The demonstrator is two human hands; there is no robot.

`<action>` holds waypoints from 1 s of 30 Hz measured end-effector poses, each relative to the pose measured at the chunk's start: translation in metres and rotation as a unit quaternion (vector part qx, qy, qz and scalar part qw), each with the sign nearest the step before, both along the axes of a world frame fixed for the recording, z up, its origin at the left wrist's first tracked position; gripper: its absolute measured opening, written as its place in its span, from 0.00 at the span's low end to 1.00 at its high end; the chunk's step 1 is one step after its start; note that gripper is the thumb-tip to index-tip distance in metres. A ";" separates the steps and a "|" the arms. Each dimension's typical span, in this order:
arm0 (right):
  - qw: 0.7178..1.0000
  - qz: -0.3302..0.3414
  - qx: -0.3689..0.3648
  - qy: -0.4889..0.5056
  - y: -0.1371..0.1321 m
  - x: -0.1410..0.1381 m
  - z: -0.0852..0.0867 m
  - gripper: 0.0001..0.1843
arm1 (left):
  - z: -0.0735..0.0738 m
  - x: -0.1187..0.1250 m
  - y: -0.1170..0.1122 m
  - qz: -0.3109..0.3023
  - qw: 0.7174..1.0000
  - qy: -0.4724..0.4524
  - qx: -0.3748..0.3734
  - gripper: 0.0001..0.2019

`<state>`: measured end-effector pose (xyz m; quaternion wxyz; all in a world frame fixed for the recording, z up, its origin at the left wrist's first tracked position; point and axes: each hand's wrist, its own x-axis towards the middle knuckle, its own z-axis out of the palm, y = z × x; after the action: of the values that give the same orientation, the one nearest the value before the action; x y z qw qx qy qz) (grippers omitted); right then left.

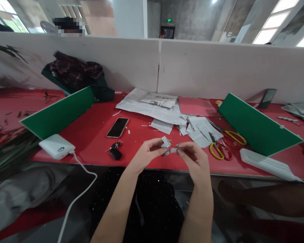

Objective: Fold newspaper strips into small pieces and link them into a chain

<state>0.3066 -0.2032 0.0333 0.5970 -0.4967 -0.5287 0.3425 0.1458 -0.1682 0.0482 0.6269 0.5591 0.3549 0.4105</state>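
Observation:
My left hand (147,154) and my right hand (193,158) meet above the near edge of the red table (91,131). Between their fingertips they pinch a small folded strip of newspaper (167,145). The left thumb and fingers grip its folded upper end, while the right fingers hold its other end. Cut newspaper pieces (199,130) lie just beyond the hands. Two pairs of yellow-handled scissors (221,145) rest to the right of them.
A phone (118,127), keys with a fob (115,151) and a white power bank (56,146) with cable lie to the left. Green boards (58,113) (257,126) stand on both sides. Newspaper sheets (152,106) lie by the white partition (218,67). Dark clothing (76,76) is piled far left.

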 end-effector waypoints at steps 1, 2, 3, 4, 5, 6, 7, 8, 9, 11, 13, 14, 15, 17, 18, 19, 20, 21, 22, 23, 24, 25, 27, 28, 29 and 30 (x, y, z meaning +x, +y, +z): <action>1.000 0.003 0.000 -0.001 0.000 0.000 0.000 0.06 | 0.000 0.000 0.000 -0.001 1.000 0.003 0.002 0.11; 1.000 0.005 -0.001 -0.001 0.000 0.001 0.000 0.06 | 0.000 0.000 0.000 -0.001 1.000 0.006 0.004 0.11; 1.000 0.006 -0.001 -0.001 0.000 0.001 -0.001 0.06 | -0.001 0.000 -0.001 -0.003 1.000 0.008 0.007 0.11; 1.000 0.008 -0.001 -0.001 0.001 0.001 -0.001 0.06 | -0.001 0.000 -0.001 -0.005 1.000 0.012 0.011 0.11; 1.000 0.009 -0.002 -0.001 0.001 0.002 -0.002 0.06 | -0.001 -0.001 -0.001 -0.008 1.000 0.015 0.016 0.11; 1.000 0.011 -0.003 -0.001 0.001 0.002 -0.003 0.06 | -0.001 -0.001 -0.001 -0.010 1.000 0.019 0.022 0.11; 1.000 0.014 -0.004 -0.002 0.002 0.002 -0.004 0.06 | -0.001 -0.001 -0.001 -0.012 0.999 0.022 0.027 0.11; 1.000 0.015 -0.004 -0.003 0.002 0.002 -0.005 0.06 | -0.001 -0.001 -0.001 -0.013 0.999 0.024 0.030 0.11; 1.000 0.018 -0.004 -0.002 0.002 0.002 -0.006 0.06 | -0.001 -0.001 -0.001 -0.013 0.999 0.025 0.032 0.11; 1.000 0.026 -0.001 0.002 0.002 0.003 -0.007 0.05 | 0.000 -0.001 -0.001 -0.012 0.999 0.022 0.029 0.11; 0.999 0.032 0.003 0.006 0.002 0.003 -0.008 0.04 | 0.001 0.000 -0.002 -0.014 0.999 0.018 0.025 0.11; 0.999 0.031 0.006 0.008 0.002 0.004 -0.008 0.04 | 0.001 0.000 -0.002 -0.017 0.999 0.017 0.025 0.12; 1.000 0.029 0.007 0.009 0.002 0.004 -0.008 0.04 | 0.001 0.000 -0.002 -0.019 0.999 0.015 0.026 0.12; 1.000 0.024 0.008 0.008 0.002 0.004 -0.008 0.04 | 0.001 -0.001 -0.002 -0.021 0.999 0.015 0.030 0.12; 1.000 0.023 0.008 0.007 0.002 0.004 -0.008 0.04 | 0.001 -0.001 -0.002 -0.020 0.999 0.016 0.032 0.12; 1.000 0.023 0.008 0.005 0.001 0.004 -0.008 0.04 | 0.000 -0.001 -0.001 -0.018 0.999 0.017 0.034 0.12; 1.000 0.025 0.007 0.002 0.001 0.005 -0.008 0.04 | -0.001 -0.001 -0.001 -0.017 0.999 0.019 0.035 0.11; 1.000 0.026 0.007 -0.002 0.000 0.005 -0.008 0.04 | -0.002 -0.001 -0.001 -0.016 0.999 0.021 0.037 0.11; 1.000 0.026 0.008 -0.005 0.000 0.005 -0.008 0.04 | -0.003 -0.001 -0.001 -0.016 0.999 0.021 0.038 0.11; 1.000 0.026 0.008 -0.009 0.000 0.005 -0.008 0.04 | -0.003 -0.001 -0.001 -0.017 0.999 0.021 0.040 0.11; 1.000 0.025 0.009 -0.012 0.000 0.005 -0.007 0.04 | -0.004 -0.001 0.000 -0.019 0.999 0.021 0.042 0.10; 1.000 0.026 0.008 -0.016 -0.001 0.005 -0.007 0.04 | -0.005 -0.001 0.000 -0.020 0.999 0.021 0.043 0.10; 0.999 0.026 0.006 -0.022 0.000 0.005 -0.007 0.04 | -0.006 0.000 0.000 -0.021 0.999 0.021 0.044 0.10; 0.999 0.027 0.005 -0.023 0.000 0.005 -0.007 0.04 | -0.006 0.001 0.000 -0.021 0.999 0.020 0.043 0.11; 0.999 0.026 0.005 -0.025 0.000 0.005 -0.007 0.04 | -0.007 0.001 0.001 -0.022 0.999 0.018 0.041 0.11; 0.999 0.027 0.003 -0.026 0.000 0.005 -0.007 0.04 | -0.007 0.002 0.001 -0.023 0.999 0.017 0.040 0.12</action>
<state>0.3114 -0.2036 0.0262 0.5755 -0.4891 -0.5581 0.3436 0.1475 -0.1676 0.0413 0.6073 0.5983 0.3359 0.4005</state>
